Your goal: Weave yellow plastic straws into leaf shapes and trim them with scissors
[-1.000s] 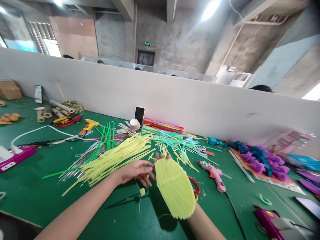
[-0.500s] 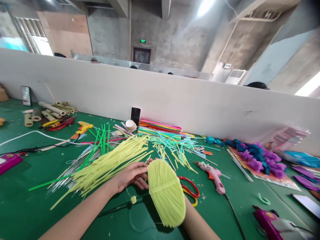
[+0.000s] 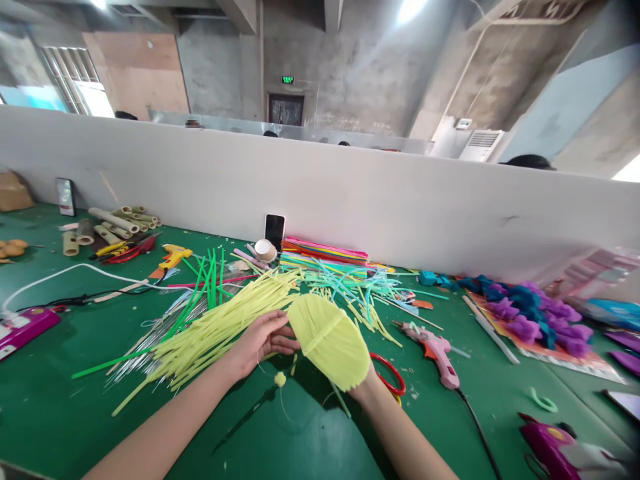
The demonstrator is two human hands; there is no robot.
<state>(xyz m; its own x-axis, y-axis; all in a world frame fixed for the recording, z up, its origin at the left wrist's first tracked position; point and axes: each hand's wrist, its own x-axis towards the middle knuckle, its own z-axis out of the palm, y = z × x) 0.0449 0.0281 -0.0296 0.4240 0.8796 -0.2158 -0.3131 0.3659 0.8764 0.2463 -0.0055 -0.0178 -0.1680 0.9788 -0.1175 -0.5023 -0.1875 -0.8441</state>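
A flat, rounded yellow-green piece [image 3: 333, 340] made of pipe cleaners laid side by side, with a ridge across its middle, is held above the table. My left hand [image 3: 267, 340] pinches its upper left edge, thumb and forefinger together. Behind the piece, my right hand [image 3: 364, 383] supports it from the lower right; its fingers are hidden. A small yellow ball [image 3: 280, 379] hangs on a thin thread below my left hand. Close to my left forearm lies a bundle of loose yellow pipe cleaners [image 3: 225, 320]. Red-handled scissors [image 3: 393, 375] lie beside my right wrist.
A pink glue gun [image 3: 435, 350] lies at the right, a yellow one [image 3: 175, 256] at the left. Green pipe cleaners [image 3: 210, 280], bamboo pieces [image 3: 117, 220], a paper cup [image 3: 265, 251], a phone [image 3: 275, 232] and purple flowers [image 3: 530, 320] surround the work. A white partition [image 3: 400, 200] stands behind.
The yellow-green piece has been raised and tilted, its lower end swinging up and right. Both hands moved with it, and the small ball now hangs slightly further right. The view shifted slightly left.
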